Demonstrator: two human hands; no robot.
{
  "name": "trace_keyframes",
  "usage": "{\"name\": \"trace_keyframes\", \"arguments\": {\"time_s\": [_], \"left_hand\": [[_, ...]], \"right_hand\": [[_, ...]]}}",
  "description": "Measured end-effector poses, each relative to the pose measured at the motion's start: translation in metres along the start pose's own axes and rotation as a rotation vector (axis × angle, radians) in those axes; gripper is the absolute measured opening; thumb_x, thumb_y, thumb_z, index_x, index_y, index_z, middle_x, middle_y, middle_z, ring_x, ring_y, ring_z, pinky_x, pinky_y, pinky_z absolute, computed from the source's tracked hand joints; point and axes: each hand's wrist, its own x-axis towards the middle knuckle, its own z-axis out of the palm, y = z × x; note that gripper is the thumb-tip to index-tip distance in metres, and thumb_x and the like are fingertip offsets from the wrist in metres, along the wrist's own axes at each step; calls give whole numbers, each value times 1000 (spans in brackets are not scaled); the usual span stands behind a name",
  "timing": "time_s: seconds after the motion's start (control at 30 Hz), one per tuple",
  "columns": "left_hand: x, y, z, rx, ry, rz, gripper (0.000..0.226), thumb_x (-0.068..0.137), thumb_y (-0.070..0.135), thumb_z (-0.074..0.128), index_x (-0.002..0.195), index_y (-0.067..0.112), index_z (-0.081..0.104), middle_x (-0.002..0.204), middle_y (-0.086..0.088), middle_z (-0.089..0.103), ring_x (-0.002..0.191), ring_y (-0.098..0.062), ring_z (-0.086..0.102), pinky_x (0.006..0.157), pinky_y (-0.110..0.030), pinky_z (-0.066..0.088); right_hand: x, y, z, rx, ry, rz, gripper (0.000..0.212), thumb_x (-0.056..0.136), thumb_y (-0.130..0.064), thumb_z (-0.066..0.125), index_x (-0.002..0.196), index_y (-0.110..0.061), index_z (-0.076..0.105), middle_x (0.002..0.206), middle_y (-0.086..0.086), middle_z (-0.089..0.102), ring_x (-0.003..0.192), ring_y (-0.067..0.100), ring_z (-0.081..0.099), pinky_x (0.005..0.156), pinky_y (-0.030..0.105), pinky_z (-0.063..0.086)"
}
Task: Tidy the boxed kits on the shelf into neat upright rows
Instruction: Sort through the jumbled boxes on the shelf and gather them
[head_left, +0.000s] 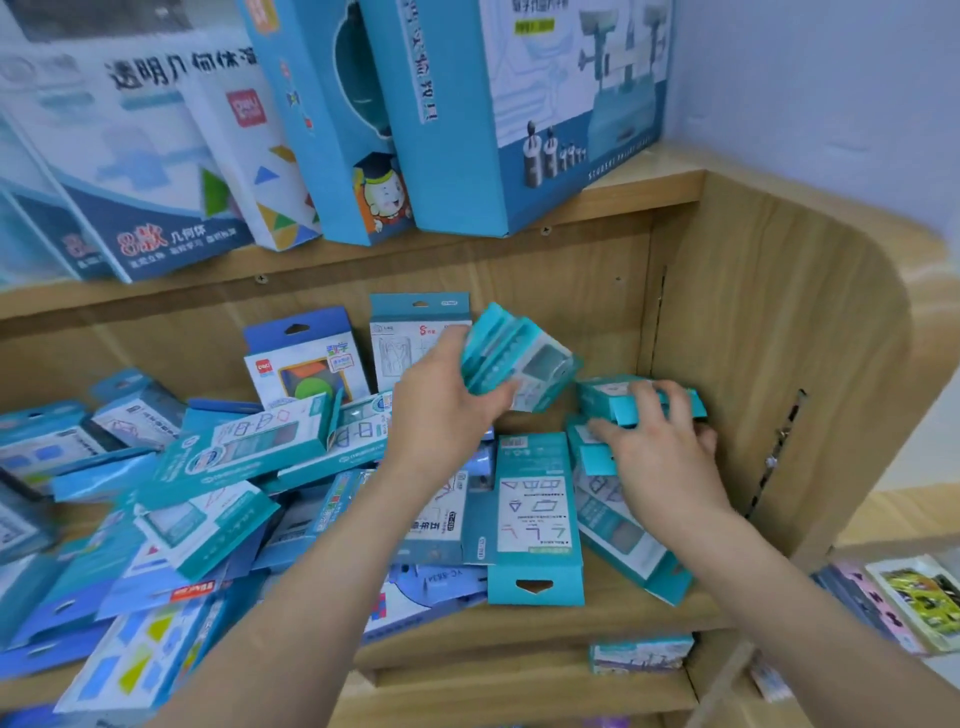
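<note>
Far left: a loose heap of kits (208, 493) lies flat, crisscrossed and overlapping on the middle shelf (623, 618). None of it is upright, so most of the task looks undone. Behind the heap, against the back panel, two boxes stand upright: a blue box (304, 364) and a teal-topped box (415, 332) just beside it. Centre: the left hand (441, 410) is up over the pile, fingers and thumb curled round a held bunch (519, 358) of teal kits, tilted and clear of the shelf. The count is not readable, maybe two or three. Below it a flat teal kit (535, 514) lies face up, hang tab toward the camera. Right: the right hand (660, 452) is down in the corner, fingers bent over the top of a corner kit (639, 400), gripping it. That kit sits on other flat ones, near the side panel (779, 364). Step in hand, as a judgement: gathering like kits into one bunch for standing up. To do it well, square the bunch edges before setting down, with all tabs up and faces one way. Start the row tight against the side panel or the upright boxes for support. Clear flat kits off the landing spot first, else the row leans. Risk: thin boxes may slip from a loose grip or topple on uneven cartons.
</note>
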Motion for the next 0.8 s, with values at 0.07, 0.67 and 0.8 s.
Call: {"name": "trace_keyframes", "arguments": {"time_s": [0.07, 0.67, 0.8], "left_hand": [[-6, -11, -20, -323, 60, -224, 35, 72, 33, 79, 98, 20, 61, 89, 7, 70, 81, -13, 67, 73, -33, 55], [-21, -151, -191, -999, 439, -833, 18, 82, 20, 73, 89, 11, 59, 94, -3, 67, 82, -18, 67, 51, -25, 57], [-11, -193, -224, -972, 438, -849, 26, 83, 24, 72, 99, 12, 56, 98, -3, 64, 80, -15, 64, 46, -23, 54]], "right_hand": [[2, -7, -5, 10, 52, -8, 56, 84, -24, 65, 134, -37, 43, 141, 10, 17, 134, 34, 8, 100, 56, 36], [-38, -85, -99, 1136, 537, 138, 32, 79, -20, 76, 101, -37, 58, 111, -6, 51, 102, 18, 57, 85, 49, 53], [-33, -145, -88, 1670, 332, 116, 26, 81, -4, 69, 98, -23, 62, 97, -4, 73, 94, 19, 69, 80, 39, 58]]}}
